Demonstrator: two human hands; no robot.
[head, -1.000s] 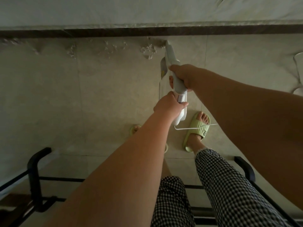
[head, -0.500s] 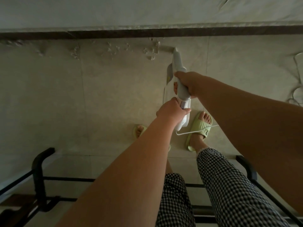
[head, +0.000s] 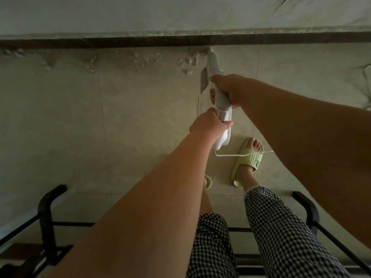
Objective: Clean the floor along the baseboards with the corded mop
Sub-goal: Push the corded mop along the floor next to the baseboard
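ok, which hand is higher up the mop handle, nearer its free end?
The left hand: it grips the mop near the cord end. The right hand grips closer to the baseboard.

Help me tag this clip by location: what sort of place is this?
Most likely a room in a home. A tiled floor meets a dark baseboard under a pale wall, the person wears green slippers, and a black metal frame, perhaps furniture, stands nearby.
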